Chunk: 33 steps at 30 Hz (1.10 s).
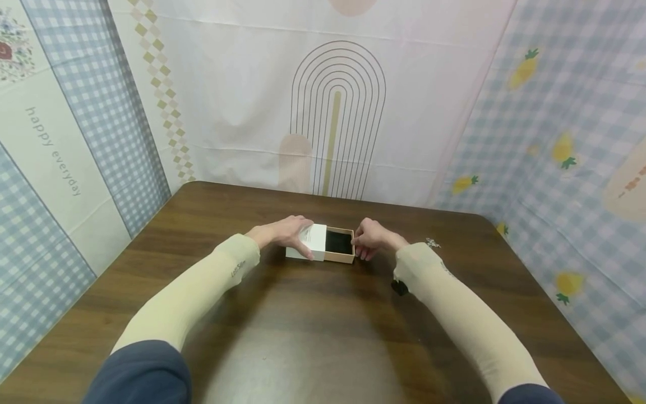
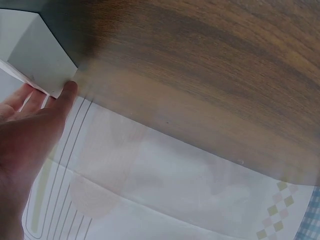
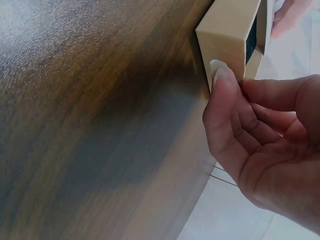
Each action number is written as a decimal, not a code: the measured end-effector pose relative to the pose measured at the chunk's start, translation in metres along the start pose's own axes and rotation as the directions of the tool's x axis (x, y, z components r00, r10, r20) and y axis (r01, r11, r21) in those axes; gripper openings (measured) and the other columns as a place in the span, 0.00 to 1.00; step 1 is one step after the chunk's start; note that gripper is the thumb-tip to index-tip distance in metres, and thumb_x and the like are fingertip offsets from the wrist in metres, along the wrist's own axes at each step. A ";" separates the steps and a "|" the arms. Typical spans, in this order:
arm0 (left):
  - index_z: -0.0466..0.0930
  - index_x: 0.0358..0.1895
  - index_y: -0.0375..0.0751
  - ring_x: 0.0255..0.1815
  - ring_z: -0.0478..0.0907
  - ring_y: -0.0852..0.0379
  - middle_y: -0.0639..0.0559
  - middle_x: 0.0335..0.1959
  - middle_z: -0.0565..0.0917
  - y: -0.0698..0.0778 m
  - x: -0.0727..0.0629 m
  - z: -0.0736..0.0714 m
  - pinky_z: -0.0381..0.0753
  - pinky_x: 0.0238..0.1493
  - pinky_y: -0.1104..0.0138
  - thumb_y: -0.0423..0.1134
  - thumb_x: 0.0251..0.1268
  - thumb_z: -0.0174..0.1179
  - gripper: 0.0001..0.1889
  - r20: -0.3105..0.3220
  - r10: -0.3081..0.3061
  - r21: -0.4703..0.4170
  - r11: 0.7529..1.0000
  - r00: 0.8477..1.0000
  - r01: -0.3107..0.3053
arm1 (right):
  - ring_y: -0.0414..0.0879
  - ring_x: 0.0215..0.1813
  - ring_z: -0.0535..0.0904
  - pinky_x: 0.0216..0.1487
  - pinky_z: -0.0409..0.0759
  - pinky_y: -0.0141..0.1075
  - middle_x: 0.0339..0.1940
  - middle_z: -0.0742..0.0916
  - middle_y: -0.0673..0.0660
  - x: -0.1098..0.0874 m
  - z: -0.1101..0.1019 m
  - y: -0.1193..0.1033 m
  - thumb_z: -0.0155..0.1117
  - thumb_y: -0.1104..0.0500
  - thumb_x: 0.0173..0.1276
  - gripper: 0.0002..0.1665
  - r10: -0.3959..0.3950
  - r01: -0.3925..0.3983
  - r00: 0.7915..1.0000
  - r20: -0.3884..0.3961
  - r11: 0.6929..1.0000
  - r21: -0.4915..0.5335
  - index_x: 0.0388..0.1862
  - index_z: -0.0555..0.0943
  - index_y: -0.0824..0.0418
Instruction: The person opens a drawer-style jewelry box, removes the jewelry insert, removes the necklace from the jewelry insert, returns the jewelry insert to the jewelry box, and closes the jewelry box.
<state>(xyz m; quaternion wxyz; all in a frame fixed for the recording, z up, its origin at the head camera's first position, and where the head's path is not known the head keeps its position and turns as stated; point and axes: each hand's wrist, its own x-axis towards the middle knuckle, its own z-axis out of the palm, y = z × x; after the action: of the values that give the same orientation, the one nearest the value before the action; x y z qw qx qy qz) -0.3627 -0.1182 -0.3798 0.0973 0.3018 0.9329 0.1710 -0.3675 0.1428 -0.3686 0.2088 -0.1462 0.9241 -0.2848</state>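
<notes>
A small slide-out box lies on the table, its white sleeve [image 1: 317,238] on the left and its tan drawer [image 1: 339,257] partly out to the right. Black material [image 1: 338,242] fills the visible part of the drawer. My left hand [image 1: 289,231] grips the sleeve, thumb over its front side and fingers at the back; in the left wrist view the fingertips press the white sleeve [image 2: 42,55]. At the drawer's right end, my right hand [image 1: 372,238] pinches the edge. The right wrist view has its curled fingers [image 3: 225,95] against the tan end face, the thumb at the corner.
Right of the right hand, a small silvery item [image 1: 432,242] lies on the brown wooden table [image 1: 303,325]. A small black object [image 1: 400,287] shows just under the right sleeve. Patterned cloth [image 1: 237,101] hangs behind the table and along both sides.
</notes>
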 end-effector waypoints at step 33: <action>0.63 0.69 0.35 0.59 0.69 0.47 0.39 0.62 0.72 0.001 -0.001 0.000 0.74 0.61 0.58 0.56 0.43 0.74 0.50 0.005 -0.020 -0.006 1.000 1.000 0.020 | 0.43 0.18 0.82 0.28 0.87 0.40 0.26 0.88 0.66 0.001 -0.002 -0.003 0.58 0.64 0.70 0.12 0.011 -0.012 1.000 0.019 0.999 0.039 0.34 0.84 0.73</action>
<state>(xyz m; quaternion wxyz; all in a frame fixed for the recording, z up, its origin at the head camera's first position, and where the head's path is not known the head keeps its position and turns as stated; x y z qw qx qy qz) -0.3615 -0.1179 -0.3796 0.1022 0.2925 0.9351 0.1722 -0.3690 0.1410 -0.3652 0.2220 -0.1395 0.9172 -0.3000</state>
